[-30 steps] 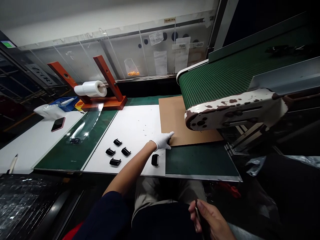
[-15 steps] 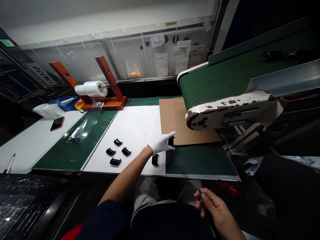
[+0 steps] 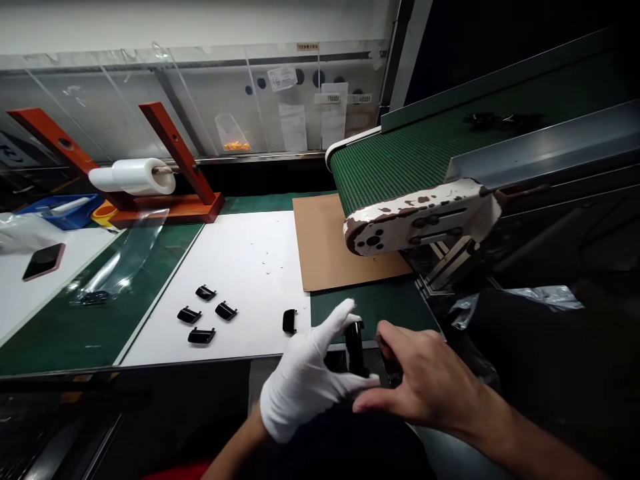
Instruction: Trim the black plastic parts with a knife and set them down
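Drawn back from the cardboard's edge, the white-gloved left hand now pinches a glossy black clip upright in a narrow grip, near the table's front edge. The bare right hand curls just beside it, its grip unclear. Five more clips lie on the white board, with the cardboard sheet and green conveyor belt beyond.

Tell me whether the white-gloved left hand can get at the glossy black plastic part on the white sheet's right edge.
Probably yes: the white-gloved left hand sits just below the glossy black plastic part, with nothing between them.
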Demonstrator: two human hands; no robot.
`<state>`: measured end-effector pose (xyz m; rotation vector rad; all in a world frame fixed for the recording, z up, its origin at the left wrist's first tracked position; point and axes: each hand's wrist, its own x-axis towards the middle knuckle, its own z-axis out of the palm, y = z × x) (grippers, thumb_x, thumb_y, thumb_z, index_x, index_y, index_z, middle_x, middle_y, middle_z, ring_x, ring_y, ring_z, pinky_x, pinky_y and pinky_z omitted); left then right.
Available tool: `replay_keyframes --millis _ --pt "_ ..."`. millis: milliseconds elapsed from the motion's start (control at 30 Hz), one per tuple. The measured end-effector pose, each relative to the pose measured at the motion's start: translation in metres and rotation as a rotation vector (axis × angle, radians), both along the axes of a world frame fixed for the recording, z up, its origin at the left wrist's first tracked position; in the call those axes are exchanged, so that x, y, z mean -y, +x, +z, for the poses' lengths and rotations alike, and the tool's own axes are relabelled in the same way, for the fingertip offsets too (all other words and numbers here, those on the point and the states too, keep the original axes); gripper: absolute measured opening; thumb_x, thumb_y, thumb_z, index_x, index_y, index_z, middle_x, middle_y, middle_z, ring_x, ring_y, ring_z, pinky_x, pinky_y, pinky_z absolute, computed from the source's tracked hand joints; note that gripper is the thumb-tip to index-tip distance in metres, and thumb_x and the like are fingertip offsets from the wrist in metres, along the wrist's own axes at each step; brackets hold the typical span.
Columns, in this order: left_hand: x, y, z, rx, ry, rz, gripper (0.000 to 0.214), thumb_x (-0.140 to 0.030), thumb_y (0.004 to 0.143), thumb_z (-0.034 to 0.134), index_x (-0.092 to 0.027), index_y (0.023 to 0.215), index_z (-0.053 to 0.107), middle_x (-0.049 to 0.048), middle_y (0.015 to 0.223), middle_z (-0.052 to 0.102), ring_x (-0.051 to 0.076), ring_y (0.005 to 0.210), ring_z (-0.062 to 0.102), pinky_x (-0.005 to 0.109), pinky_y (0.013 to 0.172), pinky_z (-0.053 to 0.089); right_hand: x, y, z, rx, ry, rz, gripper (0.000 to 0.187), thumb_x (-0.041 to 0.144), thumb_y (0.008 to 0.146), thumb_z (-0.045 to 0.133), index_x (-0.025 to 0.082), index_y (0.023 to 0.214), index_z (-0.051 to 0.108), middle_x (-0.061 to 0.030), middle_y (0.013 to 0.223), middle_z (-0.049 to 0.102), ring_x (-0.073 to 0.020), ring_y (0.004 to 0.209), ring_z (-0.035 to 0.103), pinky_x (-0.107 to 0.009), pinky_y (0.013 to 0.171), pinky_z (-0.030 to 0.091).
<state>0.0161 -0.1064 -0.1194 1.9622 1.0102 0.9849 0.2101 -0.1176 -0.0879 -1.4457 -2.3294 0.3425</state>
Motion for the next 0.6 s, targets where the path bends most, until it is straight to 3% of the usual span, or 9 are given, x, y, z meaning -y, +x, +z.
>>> replay_keyframes --millis 267,600 --pt "0.009 0.001 0.012 0.055 0.064 -0.054 0.099 -0.028 0.064 0.085 -0.034 0.144 0.028 0.0028 0.121 0.064 0.02 0.102 0.067 0.026 0.088 0.057 0.002 -0.002 0.006 0.059 -0.114 0.045 0.067 0.087 0.064 0.045 0.021 0.075 0.047 -0.0022 0.058 0.059 -0.0198 0.045 0.053 -0.029 0.047 0.023" --pt "0.009 0.004 0.012 0.061 0.038 -0.056 0.096 -0.029 0.064 0.085 -0.035 0.143 0.031 0.0017 0.122 0.064 0.021 0.104 0.066 0.03 0.094 0.055 0.003 -0.001 0.001 0.087 -0.006 0.082 0.07 0.085 0.073 0.031 0.018 0.078 0.052 -0.0046 0.06 0.06 -0.0201 0.047 0.055 -0.03 0.047 0.022"
